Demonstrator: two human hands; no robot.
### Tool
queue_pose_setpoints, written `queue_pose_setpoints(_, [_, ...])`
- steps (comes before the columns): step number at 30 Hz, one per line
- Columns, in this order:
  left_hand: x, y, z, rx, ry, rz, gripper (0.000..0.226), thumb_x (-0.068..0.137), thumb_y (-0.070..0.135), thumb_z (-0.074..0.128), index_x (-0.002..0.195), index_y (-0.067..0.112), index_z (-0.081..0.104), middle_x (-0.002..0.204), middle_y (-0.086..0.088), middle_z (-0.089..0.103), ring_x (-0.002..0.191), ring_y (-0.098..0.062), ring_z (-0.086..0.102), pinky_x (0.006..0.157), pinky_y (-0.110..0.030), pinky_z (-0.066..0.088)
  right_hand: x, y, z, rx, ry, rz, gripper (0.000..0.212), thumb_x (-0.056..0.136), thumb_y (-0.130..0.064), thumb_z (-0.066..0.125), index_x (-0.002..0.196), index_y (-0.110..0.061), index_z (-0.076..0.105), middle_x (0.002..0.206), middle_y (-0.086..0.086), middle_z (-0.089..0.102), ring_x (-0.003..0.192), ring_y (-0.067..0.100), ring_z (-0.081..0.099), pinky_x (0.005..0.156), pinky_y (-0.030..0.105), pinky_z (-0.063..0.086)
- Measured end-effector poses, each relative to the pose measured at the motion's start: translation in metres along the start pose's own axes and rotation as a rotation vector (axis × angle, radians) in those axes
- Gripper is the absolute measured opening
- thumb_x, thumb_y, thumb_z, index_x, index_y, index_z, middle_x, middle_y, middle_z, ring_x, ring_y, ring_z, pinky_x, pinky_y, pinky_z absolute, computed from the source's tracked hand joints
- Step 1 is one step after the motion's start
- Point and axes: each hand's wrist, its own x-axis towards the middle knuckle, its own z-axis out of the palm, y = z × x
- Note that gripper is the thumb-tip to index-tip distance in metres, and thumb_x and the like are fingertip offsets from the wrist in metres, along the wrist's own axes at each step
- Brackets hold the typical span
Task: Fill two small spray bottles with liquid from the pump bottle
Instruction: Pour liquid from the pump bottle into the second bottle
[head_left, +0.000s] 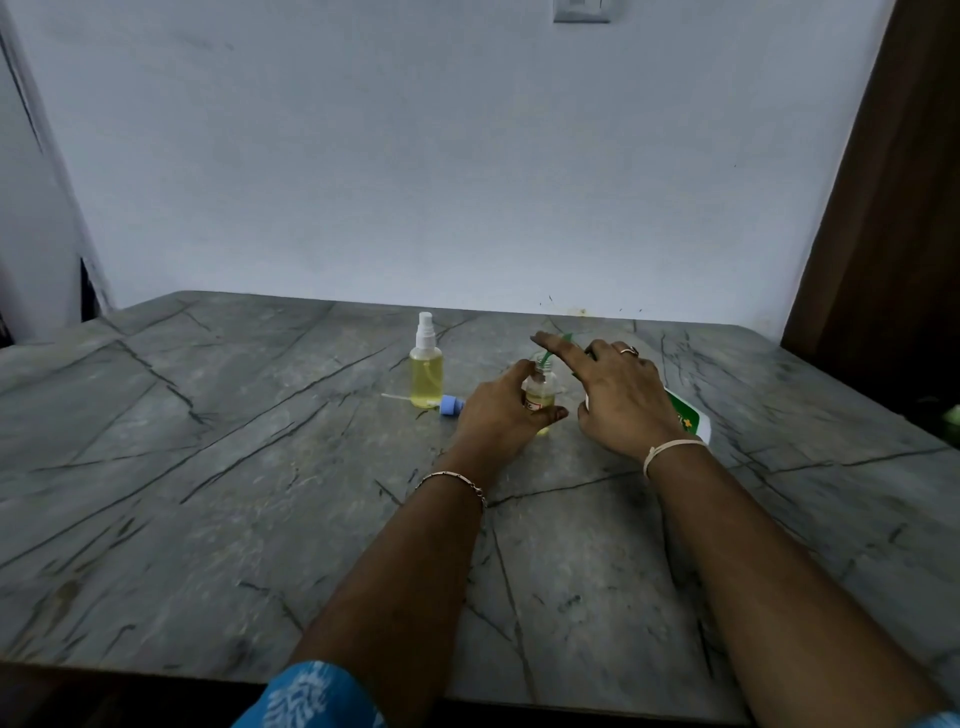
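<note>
The left hand (498, 410) wraps a clear uncapped bottle (540, 392) on the veined stone table (208, 493); the right hand (618, 395) clasps the tilted white pump bottle (688, 415) (index outstretched). A filled spray bottle (427, 374) stands at the left hand's ten o'clock.

A thin metal bracelet (452, 480) circles the left wrist, a pale thread band (670, 447) the right. A ring (629, 351) sits on a finger of the right hand (618, 397). At the bottom edge shows a blue sleeve (311, 696) with white print.
</note>
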Motion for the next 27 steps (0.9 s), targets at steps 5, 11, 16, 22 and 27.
queue_pose_setpoints(5, [-0.0005,0.0002,-0.0003,0.002,0.014,-0.003,0.056,0.076,0.048,0.072,0.123,0.030,0.049,0.102,0.000,0.069,0.094,-0.020,0.063,0.072,-0.025,0.042,0.0006,0.0003,0.0004,0.017,0.004,-0.001,0.075,0.081,-0.013,0.061,0.141,-0.041,0.025,0.117,0.008,0.056,0.115,0.032,0.049,0.094,0.047,0.042])
queue_pose_setpoints(11, [-0.0030,0.0014,-0.0005,0.003,0.017,0.004,0.060,0.076,0.047,0.073,0.127,0.029,0.047,0.105,-0.004,0.069,0.095,-0.022,0.064,0.075,-0.025,0.044,0.0026,-0.0028,0.0019,0.024,0.049,0.003,0.069,0.078,-0.012,0.063,0.135,-0.036,0.033,0.118,0.007,0.057,0.114,0.030,0.050,0.094,0.046,0.042])
queue_pose_setpoints(16, [-0.0033,0.0025,-0.0007,0.008,0.018,0.001,0.054,0.077,0.046,0.073,0.122,0.027,0.050,0.102,-0.003,0.070,0.093,-0.022,0.064,0.074,-0.026,0.046,0.0019,-0.0022,0.0032,-0.008,0.054,0.006,0.072,0.079,-0.014,0.064,0.138,-0.038,0.029,0.120,0.008,0.056,0.116,0.030,0.049,0.096,0.046,0.041])
queue_pose_setpoints(22, [-0.0028,0.0031,-0.0010,0.017,0.012,-0.003,0.055,0.078,0.048,0.070,0.124,0.028,0.048,0.106,-0.003,0.069,0.096,-0.022,0.063,0.077,-0.027,0.045,0.0001,0.0006,0.0041,-0.013,0.052,-0.007,0.078,0.081,-0.015,0.064,0.142,-0.041,0.023,0.122,0.007,0.055,0.117,0.029,0.048,0.097,0.046,0.041])
queue_pose_setpoints(27, [-0.0041,0.0045,-0.0012,0.032,0.008,0.002,0.051,0.081,0.046,0.068,0.122,0.026,0.047,0.106,-0.005,0.069,0.094,-0.022,0.063,0.079,-0.031,0.049,0.0032,-0.0010,0.0060,-0.002,0.059,-0.002,0.076,0.078,-0.012,0.065,0.139,-0.039,0.027,0.119,0.007,0.056,0.115,0.030,0.049,0.095,0.046,0.041])
